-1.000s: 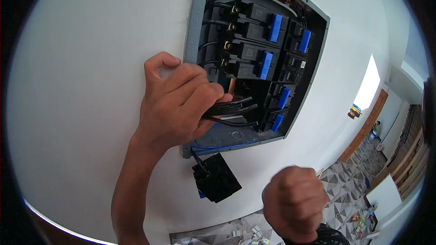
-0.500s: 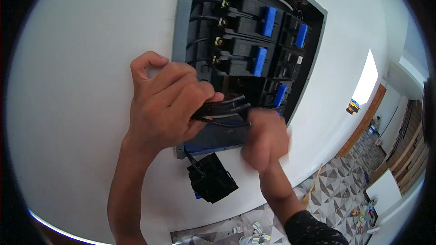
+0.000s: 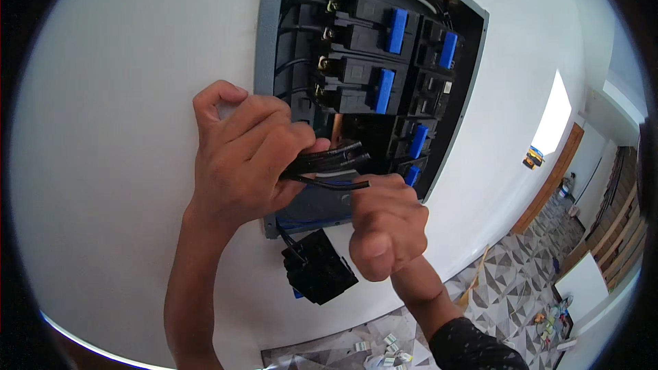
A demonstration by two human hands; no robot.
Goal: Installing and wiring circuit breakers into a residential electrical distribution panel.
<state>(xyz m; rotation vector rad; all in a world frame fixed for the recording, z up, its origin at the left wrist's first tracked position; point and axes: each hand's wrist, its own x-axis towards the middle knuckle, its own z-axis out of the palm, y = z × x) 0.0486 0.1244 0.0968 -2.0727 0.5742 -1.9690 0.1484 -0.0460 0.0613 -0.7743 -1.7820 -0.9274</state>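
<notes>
A grey-framed electrical panel box (image 3: 264, 41) is set in a white wall, with several black circuit breakers (image 3: 363, 34) with blue toggles inside. My left hand (image 3: 243, 154) grips a bundle of black wires (image 3: 329, 161) in front of the box's lower part. My right hand (image 3: 384, 223) is closed just below and to the right of the bundle, its fingers at one thin black wire (image 3: 343, 183) that sticks out of it. A loose black breaker (image 3: 317, 267) hangs on wires under the box.
The white wall (image 3: 123, 96) fills the left and middle. At the right lie a patterned tile floor (image 3: 521, 288), a wooden door (image 3: 548, 178) and a bright window (image 3: 556, 113). Small scraps lie on the floor at the bottom (image 3: 387, 346).
My right hand rose from below, beside the hanging breaker, up to the wire bundle. My left hand kept hold of the bundle, and the view moved closer to the box.
</notes>
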